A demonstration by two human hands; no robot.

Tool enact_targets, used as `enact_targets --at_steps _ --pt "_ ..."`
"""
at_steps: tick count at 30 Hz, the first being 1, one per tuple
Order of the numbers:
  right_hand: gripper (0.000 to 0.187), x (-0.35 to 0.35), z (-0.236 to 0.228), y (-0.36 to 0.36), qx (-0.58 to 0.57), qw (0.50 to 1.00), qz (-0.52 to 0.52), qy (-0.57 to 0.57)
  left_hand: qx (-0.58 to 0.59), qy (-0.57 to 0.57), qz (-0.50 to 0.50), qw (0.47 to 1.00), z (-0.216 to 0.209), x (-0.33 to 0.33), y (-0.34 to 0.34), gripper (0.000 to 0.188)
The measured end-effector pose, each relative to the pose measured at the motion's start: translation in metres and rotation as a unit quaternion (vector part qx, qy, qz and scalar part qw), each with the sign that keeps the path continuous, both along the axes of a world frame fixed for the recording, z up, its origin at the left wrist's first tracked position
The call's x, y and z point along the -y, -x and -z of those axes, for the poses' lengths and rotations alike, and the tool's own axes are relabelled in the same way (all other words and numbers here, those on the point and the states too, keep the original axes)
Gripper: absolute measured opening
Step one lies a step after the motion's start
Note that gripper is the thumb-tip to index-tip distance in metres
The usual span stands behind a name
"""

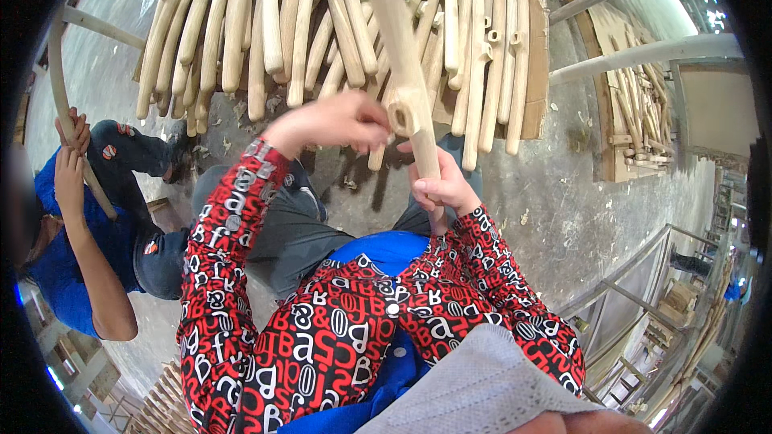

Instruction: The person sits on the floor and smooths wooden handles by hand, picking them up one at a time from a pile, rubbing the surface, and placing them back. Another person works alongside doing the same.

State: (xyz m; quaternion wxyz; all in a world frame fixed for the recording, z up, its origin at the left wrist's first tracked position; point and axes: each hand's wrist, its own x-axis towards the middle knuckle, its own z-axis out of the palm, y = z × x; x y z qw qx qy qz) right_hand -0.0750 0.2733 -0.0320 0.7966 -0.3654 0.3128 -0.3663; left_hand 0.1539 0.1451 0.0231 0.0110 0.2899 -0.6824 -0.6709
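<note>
My right hand [442,183] is wrapped round the lower end of a long, pale wooden furniture leg [408,84], which stands upright and tilts slightly left toward its top. An oval socket hole opens in a bulge partway up the leg. Just left of that hole is my left hand [336,122], smeared a little by motion, with its fingers curled together. Whatever its fingertips pinch is too small to make out. Beyond my hands lies a broad pile of similar wooden legs [301,32], several with holes or joint stubs.
On the left a person in blue [88,233] grips a long wooden bar [58,88]. Another stack of wooden parts [635,104] lies on a board at the right. Shavings dot the grey concrete floor [555,209]. Wooden racks [643,321] stand at lower right.
</note>
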Motion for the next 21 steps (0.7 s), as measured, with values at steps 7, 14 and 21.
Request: enact_targets --at_steps 7,14,21 --pt "0.067 0.032 -0.015 0.018 0.02 0.977 0.203 0.064 -0.04 0.178 0.089 0.979 0.035 -0.033 0.025 0.015" --pt "0.068 0.098 -0.003 0.105 -0.445 0.772 0.361 0.275 -0.093 0.206 0.08 0.971 0.015 -0.022 0.017 0.012" --pt "0.043 0.14 0.02 0.121 -0.72 0.508 0.315 0.353 -0.012 0.16 -0.01 0.987 0.013 -0.026 0.026 0.022"
